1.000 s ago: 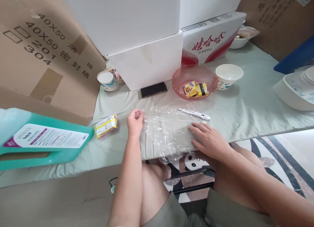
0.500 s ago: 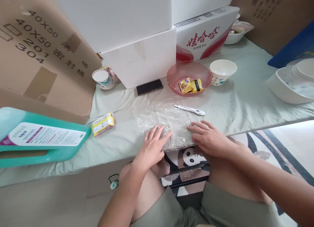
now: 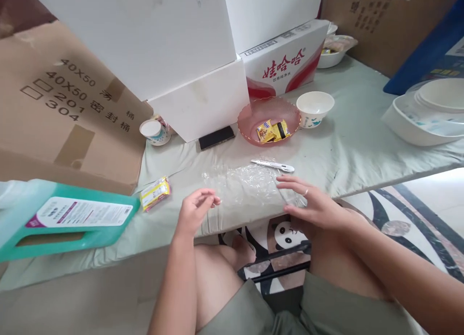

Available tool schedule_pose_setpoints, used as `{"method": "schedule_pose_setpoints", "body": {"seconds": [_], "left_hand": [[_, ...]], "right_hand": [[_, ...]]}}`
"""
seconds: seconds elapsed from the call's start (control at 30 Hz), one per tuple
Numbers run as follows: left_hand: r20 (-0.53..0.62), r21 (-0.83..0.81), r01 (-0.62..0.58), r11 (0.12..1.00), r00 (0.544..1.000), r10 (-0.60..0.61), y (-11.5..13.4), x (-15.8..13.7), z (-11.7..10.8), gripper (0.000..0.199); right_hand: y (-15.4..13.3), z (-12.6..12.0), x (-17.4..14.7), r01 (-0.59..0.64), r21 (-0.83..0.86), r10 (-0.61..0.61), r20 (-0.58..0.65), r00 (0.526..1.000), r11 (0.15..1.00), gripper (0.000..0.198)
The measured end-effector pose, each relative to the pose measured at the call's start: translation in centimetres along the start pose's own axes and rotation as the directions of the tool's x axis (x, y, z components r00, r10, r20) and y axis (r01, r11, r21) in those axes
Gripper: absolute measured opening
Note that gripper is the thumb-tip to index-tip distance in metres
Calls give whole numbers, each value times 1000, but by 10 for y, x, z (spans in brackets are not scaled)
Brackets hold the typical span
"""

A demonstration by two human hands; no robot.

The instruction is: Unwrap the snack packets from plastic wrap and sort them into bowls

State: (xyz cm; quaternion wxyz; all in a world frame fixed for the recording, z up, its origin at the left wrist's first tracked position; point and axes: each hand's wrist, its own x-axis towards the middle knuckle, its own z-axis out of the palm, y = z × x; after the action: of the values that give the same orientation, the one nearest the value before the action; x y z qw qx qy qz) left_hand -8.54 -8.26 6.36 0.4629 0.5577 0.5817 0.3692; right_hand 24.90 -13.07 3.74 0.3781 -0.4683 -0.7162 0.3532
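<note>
A crumpled sheet of clear plastic wrap [image 3: 246, 182] lies flat on the pale green table cover [image 3: 355, 146], near the front edge. My left hand [image 3: 195, 210] hovers at the sheet's left front corner, thumb and fingertips pinched together on its edge. My right hand [image 3: 313, 207] rests with fingers spread on the sheet's right edge. A white pen-shaped cutter [image 3: 272, 165] lies just beyond the sheet.
Behind the wrap stand a pink bowl [image 3: 250, 120] holding yellow snack packs [image 3: 270, 131], a white bowl [image 3: 314, 105], a dark phone [image 3: 216, 137] and a small cup [image 3: 154, 131]. A yellow packet [image 3: 155, 192] and teal jug [image 3: 65, 219] lie left. White boxes [image 3: 181, 59] and white basins [image 3: 416, 124] flank the table.
My left hand went from holding the wrap's left edge to pressing it flat, then lifted and pinched at the left front corner. The right hand stayed on the right edge.
</note>
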Motion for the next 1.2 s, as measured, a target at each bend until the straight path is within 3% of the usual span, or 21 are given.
{"method": "schedule_pose_setpoints", "body": {"seconds": [0.07, 0.1, 0.17, 0.2, 0.23, 0.3, 0.4, 0.5, 0.67, 0.77, 0.87, 0.97, 1.03, 1.07, 1.1, 1.13, 1.17, 1.2], "left_hand": [[-36, -78, -16, 997, 999, 13, 4, 18, 0, 30], [-133, -135, -65, 989, 990, 46, 3, 27, 0, 32], [-363, -276, -184, 943, 929, 75, -2, 39, 0, 42], [-409, -340, -213, 916, 911, 60, -7, 42, 2, 49], [-396, -394, -203, 896, 918, 34, -13, 44, 3, 55], [-253, -428, -87, 900, 967, -27, -23, 42, 7, 63], [-152, -316, 65, 946, 981, -118, -32, 36, 11, 53], [-229, -181, 117, 977, 961, -158, -34, 37, 9, 41], [-298, 44, 216, 975, 935, -193, -34, 38, -4, 33], [-293, 170, 321, 932, 919, -263, -36, 36, -14, 31], [-289, 329, 375, 867, 914, -285, -40, 35, -24, 31], [-290, 429, 324, 843, 933, -211, -38, 38, -33, 23], [-417, 438, 280, 854, 905, -83, -32, 38, -33, 12], [-524, 446, 240, 862, 851, 35, -28, 36, -30, 16], [-621, 461, 177, 870, 765, 173, -22, 35, -24, 24], [-673, 482, 86, 872, 673, 306, -17, 32, -17, 28], [-663, 519, -23, 855, 621, 419, -12, 29, -7, 27], [-587, 538, -145, 831, 643, 492, -8, 27, 5, 21]], "right_hand": [[1, 9, 22, -66, 57, 70, -73, 995, 996, 30], [0, 14, 34, -114, 99, 125, -123, 984, 989, 34], [-1, 25, 55, -208, 195, 250, -222, 943, 958, 34], [-1, 30, 63, -242, 243, 304, -262, 916, 939, 33], [-2, 35, 69, -264, 285, 347, -295, 890, 921, 32], [-1, 44, 73, -297, 334, 409, -345, 845, 895, 30], [1, 53, 67, -345, 281, 432, -370, 822, 896, 31], [4, 55, 61, -412, 110, 421, -388, 820, 904, 35], [9, 50, 62, -540, -125, 461, -386, 799, 832, 39], [16, 50, 62, -544, -257, 433, -381, 817, 799, 37], [22, 51, 60, -497, -405, 391, -318, 864, 767, 35], [19, 51, 57, -395, -547, 221, -357, 908, 738, 40], [9, 54, 57, -315, -601, 24, -440, 898, 735, 37], [4, 58, 57, -251, -614, -74, -453, 889, 748, 32], [-2, 62, 58, -161, -618, -153, -424, 893, 770, 28], [-8, 67, 58, -50, -607, -209, -349, 913, 793, 26], [-12, 73, 58, 64, -582, -244, -238, 940, 811, 26], [-16, 80, 57, 159, -546, -256, -107, 961, 823, 28]]}}
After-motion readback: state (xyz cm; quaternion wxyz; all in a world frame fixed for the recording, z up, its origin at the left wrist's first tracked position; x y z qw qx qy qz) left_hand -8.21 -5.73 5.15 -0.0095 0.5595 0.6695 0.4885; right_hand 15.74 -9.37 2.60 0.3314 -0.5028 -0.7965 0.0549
